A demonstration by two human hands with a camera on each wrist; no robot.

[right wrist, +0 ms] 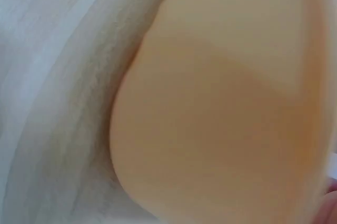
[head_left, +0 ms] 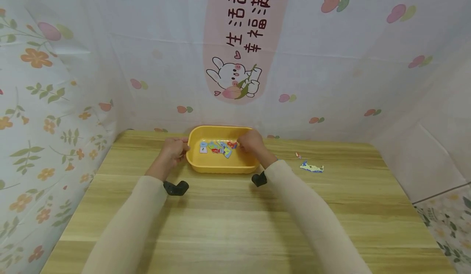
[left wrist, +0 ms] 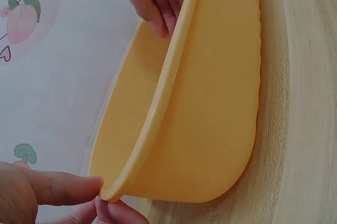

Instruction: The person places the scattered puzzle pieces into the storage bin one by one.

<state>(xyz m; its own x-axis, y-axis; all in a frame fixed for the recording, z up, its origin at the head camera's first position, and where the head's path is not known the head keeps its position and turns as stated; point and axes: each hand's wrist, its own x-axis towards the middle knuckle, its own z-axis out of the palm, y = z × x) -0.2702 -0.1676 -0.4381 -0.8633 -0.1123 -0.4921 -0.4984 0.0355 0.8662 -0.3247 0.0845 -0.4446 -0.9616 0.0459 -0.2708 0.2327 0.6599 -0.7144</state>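
A yellow plastic basin (head_left: 222, 169) stands on the table by the back wall. My left hand (head_left: 173, 149) pinches its left rim between thumb and fingers, plain in the left wrist view. Over the basin's right side, my right hand (head_left: 252, 142) reaches inside with its fingers bent down, close to a red and blue flat piece (head_left: 232, 144). Whether those fingertips hold anything is hidden. Several thin colourful pieces (head_left: 225, 149) lie on the basin floor, with a light blue and white piece (head_left: 203, 147) to their left. In the right wrist view the basin's outer wall (right wrist: 221, 103) covers most of the work.
On the wood-grain table (head_left: 220, 225), right of the basin, lie a yellow and blue flat piece (head_left: 312, 167) and a small reddish piece (head_left: 298, 155). A printed cloth (head_left: 165, 61) hangs directly behind the basin. Dark wrist mounts (head_left: 176, 188) sit at both cuffs.
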